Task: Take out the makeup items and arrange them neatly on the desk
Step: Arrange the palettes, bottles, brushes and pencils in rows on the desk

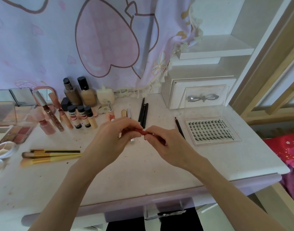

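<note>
The white desk lies bare from its front edge up to the hands, and on its right side the open clear lash case, with "XOYO" printed along its tray, sits just short of the right edge, a black pencil lying just left of it. Left of that case, above mid-desk, the left hand and right hand each pinch one end of a small red lip pencil between curled fingertips.
</note>
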A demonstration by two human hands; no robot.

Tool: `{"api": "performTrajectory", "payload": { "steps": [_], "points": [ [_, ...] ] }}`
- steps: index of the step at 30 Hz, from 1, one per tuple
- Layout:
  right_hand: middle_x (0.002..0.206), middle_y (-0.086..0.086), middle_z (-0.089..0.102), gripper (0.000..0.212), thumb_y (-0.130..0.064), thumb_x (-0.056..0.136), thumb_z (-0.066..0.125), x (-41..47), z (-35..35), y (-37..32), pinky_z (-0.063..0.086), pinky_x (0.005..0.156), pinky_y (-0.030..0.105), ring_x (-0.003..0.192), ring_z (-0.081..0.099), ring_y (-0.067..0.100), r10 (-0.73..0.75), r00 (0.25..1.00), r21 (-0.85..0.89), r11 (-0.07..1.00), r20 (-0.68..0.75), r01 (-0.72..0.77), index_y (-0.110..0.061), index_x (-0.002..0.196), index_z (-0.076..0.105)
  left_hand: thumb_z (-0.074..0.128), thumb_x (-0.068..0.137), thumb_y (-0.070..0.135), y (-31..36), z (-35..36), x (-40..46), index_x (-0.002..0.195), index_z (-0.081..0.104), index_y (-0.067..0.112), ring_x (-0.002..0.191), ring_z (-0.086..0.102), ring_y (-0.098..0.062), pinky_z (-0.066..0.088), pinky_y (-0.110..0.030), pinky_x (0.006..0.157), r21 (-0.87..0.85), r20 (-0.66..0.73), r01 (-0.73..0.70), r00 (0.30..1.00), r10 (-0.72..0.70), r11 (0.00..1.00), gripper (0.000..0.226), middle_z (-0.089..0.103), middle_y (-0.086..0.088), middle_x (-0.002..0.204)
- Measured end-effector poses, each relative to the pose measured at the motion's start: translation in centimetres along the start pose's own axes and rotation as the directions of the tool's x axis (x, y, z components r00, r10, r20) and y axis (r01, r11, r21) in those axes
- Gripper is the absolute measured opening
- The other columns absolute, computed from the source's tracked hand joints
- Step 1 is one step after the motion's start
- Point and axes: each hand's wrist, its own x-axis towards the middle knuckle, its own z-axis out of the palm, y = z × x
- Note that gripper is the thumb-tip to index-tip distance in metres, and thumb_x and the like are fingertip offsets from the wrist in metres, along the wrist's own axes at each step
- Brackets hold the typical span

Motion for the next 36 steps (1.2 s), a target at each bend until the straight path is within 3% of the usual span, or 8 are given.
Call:
{"api": "performTrajectory", "payload": {
  "steps": [5, 11, 15, 19, 22, 24, 26, 36],
  "points": [
    [0.058, -0.002, 0.054, 0.022, -0.035, 0.095, 0.045, -0.2, 0.2, 0.5, 0.04, 0.053, 0.031, 0.049, 0.047, 0.014, 0.01, 1.0, -0.02, 1.0, -0.01, -0.01, -0.024, 0.104, 0.061, 0.066, 0.081, 0.01, 0.0, 0.2, 0.1, 0.087, 0.069, 0.022, 0.085, 0.056, 0.004, 0.04, -0.005, 0.072, 0.004, -0.006, 0.036, 0.999, -0.036, 0.999, 0.014, 0.058, 0.025, 0.075],
    [0.064, -0.01, 0.051, 0.036, -0.064, 0.078, 0.047, -0.5, -0.8, 1.3, 0.036, 0.053, 0.014, 0.053, 0.046, 0.001, 0.181, 0.976, -0.052, 0.983, 0.124, -0.176, -0.035, 0.1, 0.05, 0.065, 0.081, 0.02, -0.1, 0.7, 0.3, 0.085, 0.06, 0.037, 0.075, 0.058, -0.001, 0.045, -0.02, 0.078, -0.037, 0.043, 0.107, 0.993, -0.106, 0.994, 0.018, 0.061, 0.018, 0.076],
    [0.078, -0.013, 0.055, 0.016, -0.037, 0.091, 0.052, -1.5, -3.0, 2.7, 0.04, 0.059, 0.008, 0.058, 0.047, -0.008, 0.252, 0.945, -0.004, 0.966, 0.208, -0.257, -0.03, 0.104, 0.057, 0.065, 0.083, 0.016, -1.2, 1.6, 0.4, 0.089, 0.062, 0.031, 0.075, 0.059, 0.0, 0.047, -0.01, 0.07, -0.151, -0.104, 0.243, 0.96, -0.26, 0.958, 0.016, 0.064, 0.014, 0.08],
    [0.073, -0.011, 0.059, 0.018, -0.019, 0.093, 0.053, -1.5, -4.2, 4.1, 0.044, 0.061, 0.009, 0.054, 0.055, -0.006, 0.43, 0.901, 0.207, 0.877, 0.067, -0.434, -0.02, 0.104, 0.067, 0.065, 0.084, 0.012, -1.4, 4.9, 0.3, 0.091, 0.062, 0.018, 0.071, 0.059, 0.001, 0.045, -0.005, 0.063, -0.225, -0.157, 0.376, 0.897, -0.414, 0.899, 0.01, 0.062, 0.012, 0.078],
    [0.07, 0.001, 0.066, 0.014, -0.021, 0.087, 0.061, -0.8, -4.5, 4.7, 0.046, 0.067, 0.019, 0.062, 0.061, 0.014, 0.563, 0.825, 0.3, 0.798, -0.057, -0.523, -0.017, 0.087, 0.074, 0.064, 0.085, 0.013, -0.9, 8.1, 0.3, 0.087, 0.057, 0.02, 0.069, 0.056, 0.004, 0.041, 0.0, 0.059, -0.252, -0.134, 0.421, 0.877, -0.462, 0.871, 0.011, 0.059, 0.014, 0.076],
    [0.07, 0.003, 0.07, 0.018, -0.024, 0.086, 0.063, -0.2, -4.9, 4.9, 0.043, 0.06, 0.016, 0.067, 0.062, 0.021, 0.599, 0.791, 0.318, 0.779, -0.125, -0.54, -0.015, 0.075, 0.074, 0.062, 0.086, 0.016, -0.7, 9.9, 0.9, 0.084, 0.05, 0.024, 0.068, 0.055, 0.002, 0.042, -0.002, 0.058, -0.239, -0.127, 0.426, 0.877, -0.463, 0.873, 0.015, 0.057, 0.014, 0.076],
    [0.062, -0.008, 0.069, 0.019, -0.024, 0.086, 0.064, 0.1, -5.3, 5.1, 0.04, 0.053, 0.013, 0.056, 0.06, 0.002, 0.619, 0.77, 0.35, 0.763, -0.153, -0.544, -0.023, 0.068, 0.071, 0.06, 0.088, 0.019, -0.5, 11.5, 1.8, 0.081, 0.045, 0.025, 0.066, 0.053, -0.001, 0.042, -0.009, 0.053, -0.195, -0.119, 0.416, 0.889, -0.443, 0.888, 0.017, 0.053, 0.012, 0.075],
    [0.055, -0.007, 0.064, 0.011, -0.017, 0.085, 0.064, 0.7, -5.2, 6.5, 0.04, 0.041, 0.008, 0.039, 0.054, -0.004, 0.641, 0.754, 0.319, 0.752, -0.146, -0.577, -0.017, 0.075, 0.07, 0.048, 0.095, 0.022, -0.6, 15.4, 4.1, 0.077, 0.037, 0.014, 0.071, 0.04, -0.016, 0.034, -0.026, 0.059, 0.02, -0.174, 0.297, 0.941, -0.289, 0.955, 0.022, 0.043, 0.002, 0.073]
  ]
}}
